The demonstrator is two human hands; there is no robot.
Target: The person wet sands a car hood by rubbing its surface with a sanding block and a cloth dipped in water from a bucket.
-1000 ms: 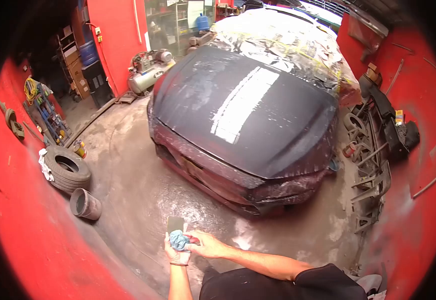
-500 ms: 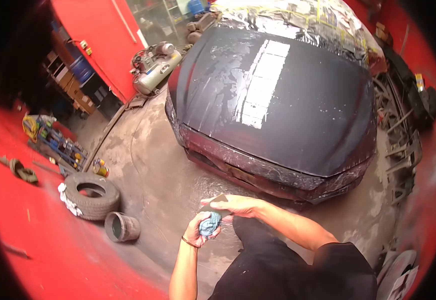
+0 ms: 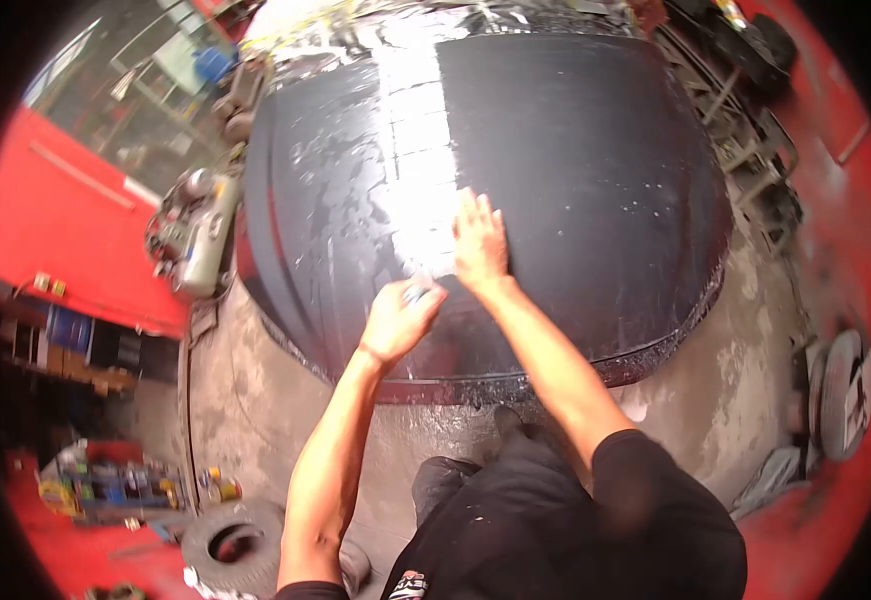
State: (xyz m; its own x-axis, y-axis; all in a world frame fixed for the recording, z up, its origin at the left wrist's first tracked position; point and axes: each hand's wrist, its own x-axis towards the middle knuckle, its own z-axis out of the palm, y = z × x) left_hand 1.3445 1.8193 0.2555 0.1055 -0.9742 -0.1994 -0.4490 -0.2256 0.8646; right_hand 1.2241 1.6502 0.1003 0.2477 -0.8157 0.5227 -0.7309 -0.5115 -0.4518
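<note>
Both our left hand (image 3: 401,322) and right hand (image 3: 480,245) have come over the hood (image 3: 586,150), so work is there now: left fingers curl round a blue cloth (image 3: 416,294) near its front edge, right fingers point straight, close together, farther in, hiding what's under.

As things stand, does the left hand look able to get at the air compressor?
Probably not: the left hand is over the car's dark panel, with panel and floor appearing to separate it from the air compressor.
</note>
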